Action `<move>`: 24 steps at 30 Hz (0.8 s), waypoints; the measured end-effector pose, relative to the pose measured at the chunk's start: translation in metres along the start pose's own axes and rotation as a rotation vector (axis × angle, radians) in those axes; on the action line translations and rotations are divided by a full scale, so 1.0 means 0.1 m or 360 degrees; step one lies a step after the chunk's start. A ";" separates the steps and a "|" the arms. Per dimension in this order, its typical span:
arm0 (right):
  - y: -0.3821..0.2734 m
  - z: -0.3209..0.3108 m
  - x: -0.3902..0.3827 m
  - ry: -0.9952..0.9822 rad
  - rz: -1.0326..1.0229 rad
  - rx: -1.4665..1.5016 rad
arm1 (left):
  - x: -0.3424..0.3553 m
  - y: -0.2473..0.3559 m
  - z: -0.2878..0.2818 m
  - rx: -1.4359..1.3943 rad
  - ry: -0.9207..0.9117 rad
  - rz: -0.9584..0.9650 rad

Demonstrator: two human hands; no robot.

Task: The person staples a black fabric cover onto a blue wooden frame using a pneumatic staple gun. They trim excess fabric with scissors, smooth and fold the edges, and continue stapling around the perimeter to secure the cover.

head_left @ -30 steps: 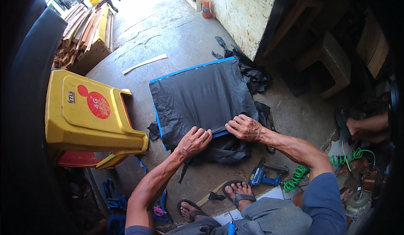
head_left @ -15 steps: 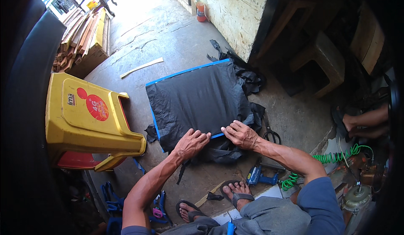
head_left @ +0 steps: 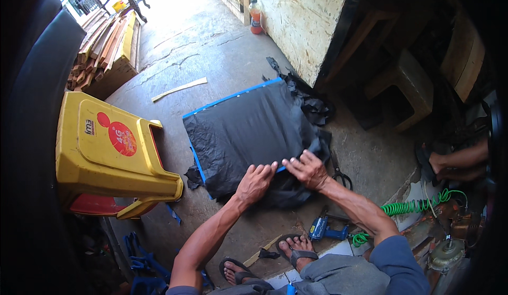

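A square panel (head_left: pixel 241 131) with blue edging lies on the floor, covered in black fabric. Both hands work at its near edge, fingertips almost together: my left hand (head_left: pixel 255 183) has curled fingers gripping the fabric there, and my right hand (head_left: pixel 308 171), just to its right, pinches the same edge. What lies under my fingertips is partly hidden. Loose black scraps (head_left: pixel 316 110) bunch around the panel's right and near sides. Black scissors (head_left: pixel 343 179) lie beside my right wrist. Below that forearm is a blue nail gun (head_left: pixel 325 228) beside a green coiled hose (head_left: pixel 405 206).
A yellow plastic stool (head_left: pixel 106 157) stands at left, with stacked lumber (head_left: pixel 106 46) beyond. An orange bottle (head_left: pixel 255 17) stands by a worn panel wall (head_left: pixel 301 15). Dark wooden frames (head_left: pixel 397 89), another person's leg (head_left: pixel 457 157) and a metal fitting (head_left: pixel 447 255) are at right.
My left hand has shifted right along the near edge, closer to my right hand, whose fingers have repositioned. The panel's far edge has swung slightly leftward and toward me.
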State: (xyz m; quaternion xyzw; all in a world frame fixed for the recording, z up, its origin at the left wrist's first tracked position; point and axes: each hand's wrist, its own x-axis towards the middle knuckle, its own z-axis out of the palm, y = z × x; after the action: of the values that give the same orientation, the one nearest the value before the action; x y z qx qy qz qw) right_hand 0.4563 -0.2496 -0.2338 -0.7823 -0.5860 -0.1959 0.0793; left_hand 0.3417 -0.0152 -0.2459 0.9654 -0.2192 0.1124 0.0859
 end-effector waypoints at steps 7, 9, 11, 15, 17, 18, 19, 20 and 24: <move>0.17 -0.30 0.09 -0.0052 0.0753 0.0210 | 0.40 0.19 0.34 0.0031 0.0121 -0.0127; -0.19 -0.49 -0.21 -0.0171 0.1288 0.0378 | 0.41 0.13 0.37 0.0051 0.0097 -0.0151; -0.54 -0.77 -0.76 -0.1054 0.1806 0.0498 | 0.36 0.17 0.37 0.0063 0.0080 -0.0163; -1.11 -1.07 -1.86 -0.1847 0.1696 0.0594 | 0.48 0.23 0.29 -0.0004 0.0117 -0.0139; -1.21 -0.98 -1.86 -0.1808 0.1552 0.0525 | 0.34 0.14 0.23 0.0070 0.0092 -0.0189; -1.28 -1.03 -1.87 -0.1732 0.1575 0.0485 | 0.41 0.17 0.25 0.0070 0.0113 -0.0154; -1.36 -1.07 -1.88 -0.1668 0.1577 0.0473 | 0.46 0.20 0.27 0.0052 0.0150 -0.0130; -1.41 -1.08 -1.83 -0.1616 0.1552 0.0498 | 0.43 0.21 0.27 0.0049 0.0173 -0.0139; -1.33 -1.00 -1.52 -0.1489 0.1531 0.0651 | 0.43 0.24 0.29 0.0041 0.0199 -0.0202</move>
State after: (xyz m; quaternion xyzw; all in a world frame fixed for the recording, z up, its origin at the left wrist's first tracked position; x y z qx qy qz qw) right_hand 0.2732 -0.3801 -0.2177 -0.9263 -0.1724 0.3323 0.0423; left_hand 0.3741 -0.0598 -0.2601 0.9694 -0.1505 0.1696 0.0939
